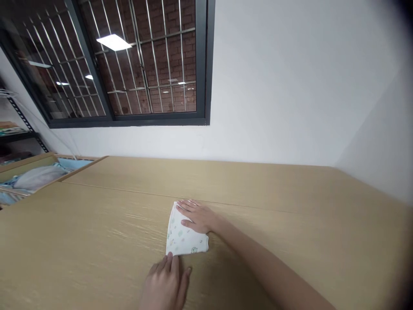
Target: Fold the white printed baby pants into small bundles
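Note:
A small folded white cloth point(182, 241) with a pale green and pink print lies flat on the tan table surface point(106, 232). My right hand point(197, 217) rests palm down over its upper right part, fingers stretched toward the upper left corner. At the cloth's lower left corner, the fingertips of my left hand point(166, 280) touch the edge. The left fingers are extended and the thumb stands apart. Part of the cloth is hidden under the right hand.
A seam runs across the table behind the cloth. At the far left stands a wooden-edged crib or box point(80, 168) with blue and white bedding point(41, 177) inside. Behind the table rise a white wall point(274, 86) and a barred window point(203, 64). A dark shelf rack point(24, 136) stands at left.

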{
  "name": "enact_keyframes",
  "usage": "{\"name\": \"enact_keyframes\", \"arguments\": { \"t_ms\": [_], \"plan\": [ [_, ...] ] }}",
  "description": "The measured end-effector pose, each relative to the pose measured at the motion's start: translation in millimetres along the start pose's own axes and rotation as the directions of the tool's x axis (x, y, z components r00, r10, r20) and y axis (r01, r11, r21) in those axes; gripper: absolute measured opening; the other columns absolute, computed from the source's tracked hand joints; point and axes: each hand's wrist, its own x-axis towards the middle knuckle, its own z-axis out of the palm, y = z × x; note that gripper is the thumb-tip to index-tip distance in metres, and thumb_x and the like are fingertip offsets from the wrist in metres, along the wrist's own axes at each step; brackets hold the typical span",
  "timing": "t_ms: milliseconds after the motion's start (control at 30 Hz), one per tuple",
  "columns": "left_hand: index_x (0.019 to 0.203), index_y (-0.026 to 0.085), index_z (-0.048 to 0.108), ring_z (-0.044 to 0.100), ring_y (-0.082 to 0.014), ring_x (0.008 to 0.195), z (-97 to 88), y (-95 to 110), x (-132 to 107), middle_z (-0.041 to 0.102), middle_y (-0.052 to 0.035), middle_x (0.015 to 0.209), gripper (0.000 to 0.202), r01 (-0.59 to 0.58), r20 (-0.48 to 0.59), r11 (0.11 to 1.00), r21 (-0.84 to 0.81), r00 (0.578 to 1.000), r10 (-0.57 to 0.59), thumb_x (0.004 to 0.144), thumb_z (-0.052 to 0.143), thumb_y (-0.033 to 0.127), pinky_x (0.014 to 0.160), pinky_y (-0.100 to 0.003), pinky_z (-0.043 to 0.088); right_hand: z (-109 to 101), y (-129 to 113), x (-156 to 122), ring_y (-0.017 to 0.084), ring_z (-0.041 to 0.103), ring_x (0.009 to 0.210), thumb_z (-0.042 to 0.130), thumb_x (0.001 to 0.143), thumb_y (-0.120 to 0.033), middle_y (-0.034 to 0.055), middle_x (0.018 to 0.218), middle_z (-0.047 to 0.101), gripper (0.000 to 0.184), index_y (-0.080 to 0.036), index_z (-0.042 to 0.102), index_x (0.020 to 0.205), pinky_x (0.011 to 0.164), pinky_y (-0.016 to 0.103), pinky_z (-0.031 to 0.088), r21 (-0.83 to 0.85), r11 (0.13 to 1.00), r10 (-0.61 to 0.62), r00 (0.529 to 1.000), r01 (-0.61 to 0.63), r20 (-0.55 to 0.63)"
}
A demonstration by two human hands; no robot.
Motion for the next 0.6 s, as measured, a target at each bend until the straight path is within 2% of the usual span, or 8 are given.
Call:
{"name": "enact_keyframes", "arguments": {
  "t_ms": [200, 300, 367, 467, 533, 600],
  "plan": [
    [0.092, 0.023, 0.061, 0.071, -0.0243, 0.075, -11.6, -16, 9, 0.071, -0.0048, 0.082, 0.020, 0.049, 0.127, 0.985, -0.165, 0.992, -0.028, 0.100, 0.043, 0.024, 0.066, -0.040, 0.061, -6, 6, -2, 0.026, 0.016, 0.155, 0.029, 0.107, -0.048, 0.0121, 0.166, 0.022, 0.063, -0.013, 0.028, 0.160, 0.127, 0.048, 0.013, -0.068, 0.993, 0.094, 0.992, -0.100, -0.089],
    [0.094, 0.023, 0.063, 0.070, -0.0264, 0.083, -14.5, -30, 15, 0.071, -0.0063, 0.092, 0.017, -0.004, 0.119, 0.982, -0.190, 0.993, 0.027, 0.097, 0.047, 0.018, 0.070, -0.044, 0.061, -16, -9, -15, 0.027, 0.023, 0.153, 0.032, 0.106, -0.045, 0.0140, 0.165, 0.028, 0.060, -0.013, 0.035, 0.157, 0.124, 0.047, 0.020, -0.042, 0.987, 0.144, 0.974, -0.153, -0.173],
    [0.098, 0.022, 0.064, 0.070, -0.0272, 0.090, -13.6, -40, 18, 0.070, -0.0079, 0.101, 0.018, -0.072, 0.086, 0.974, -0.213, 0.992, 0.092, 0.095, 0.049, 0.014, 0.074, -0.045, 0.061, -24, -25, -28, 0.029, 0.036, 0.146, 0.038, 0.105, -0.044, 0.0143, 0.159, 0.041, 0.054, -0.016, 0.045, 0.151, 0.120, 0.048, 0.028, -0.015, 0.986, 0.158, 0.965, -0.165, -0.210],
    [0.102, 0.020, 0.064, 0.069, -0.0271, 0.096, -10.8, -50, 23, 0.070, -0.0091, 0.108, 0.021, -0.164, 0.057, 0.956, -0.242, 0.982, 0.183, 0.094, 0.047, 0.009, 0.080, -0.045, 0.060, -35, -50, -49, 0.028, 0.055, 0.126, 0.049, 0.101, -0.044, 0.0127, 0.134, 0.063, 0.044, -0.020, 0.060, 0.136, 0.109, 0.045, 0.038, 0.043, 0.989, 0.147, 0.975, -0.142, -0.167],
    [0.100, 0.019, 0.063, 0.069, -0.0268, 0.095, -10.4, -53, 25, 0.070, -0.0094, 0.106, 0.022, -0.201, 0.080, 0.945, -0.257, 0.970, 0.228, 0.094, 0.045, 0.008, 0.081, -0.044, 0.059, -39, -62, -62, 0.028, 0.059, 0.115, 0.056, 0.097, -0.050, 0.0117, 0.123, 0.067, 0.046, -0.020, 0.063, 0.131, 0.103, 0.044, 0.042, 0.083, 0.989, 0.132, 0.986, -0.124, -0.099],
    [0.099, 0.019, 0.063, 0.068, -0.0262, 0.092, -12.5, -54, 30, 0.070, -0.0093, 0.101, 0.023, -0.186, 0.134, 0.936, -0.299, 0.963, 0.234, 0.095, 0.042, 0.009, 0.080, -0.042, 0.058, -40, -69, -72, 0.029, 0.060, 0.110, 0.067, 0.087, -0.058, 0.0120, 0.120, 0.067, 0.057, -0.020, 0.063, 0.129, 0.098, 0.043, 0.044, 0.095, 0.990, 0.108, 0.993, -0.104, -0.038]
  ]
}}
